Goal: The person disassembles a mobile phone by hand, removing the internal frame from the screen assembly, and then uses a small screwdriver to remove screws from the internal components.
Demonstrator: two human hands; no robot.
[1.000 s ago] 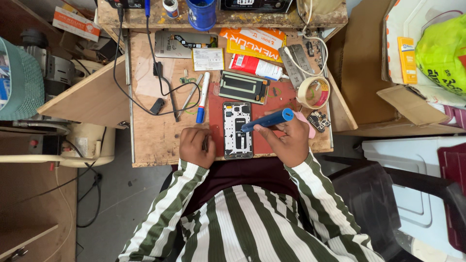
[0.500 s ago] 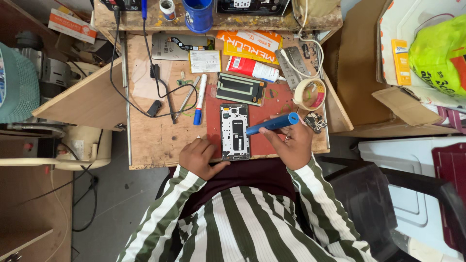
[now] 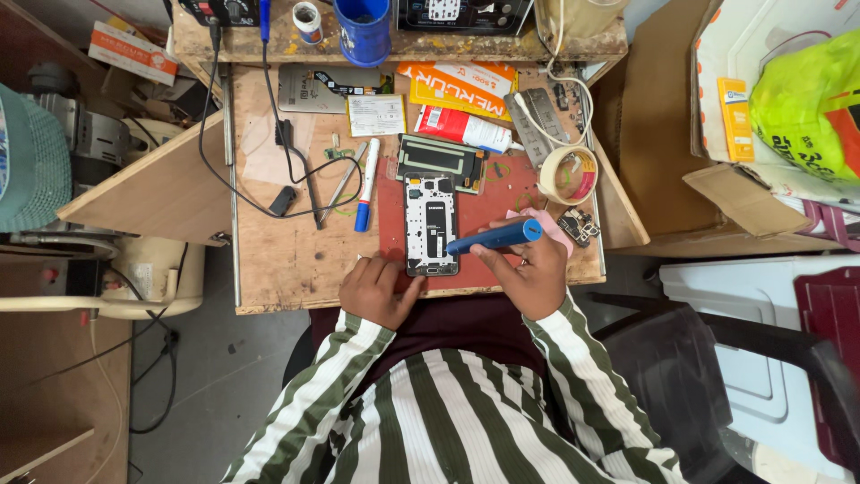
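Since before, the left hand point(image 3: 381, 289) slid down beside the opened phone point(image 3: 431, 224). Right hand point(image 3: 530, 273) grips the blue screwdriver point(image 3: 494, 237), tip on the phone's lower edge. Best kept upright, pressed lightly.

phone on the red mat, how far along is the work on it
Done: the phone lies face down with its back cover off, insides bare; a dark panel rests above it.
In hand: the right hand holds a blue screwdriver with its tip at the phone's lower edge, while the left hand steadies that corner.
Left: the inner frame looks in place; screws too small to tell.
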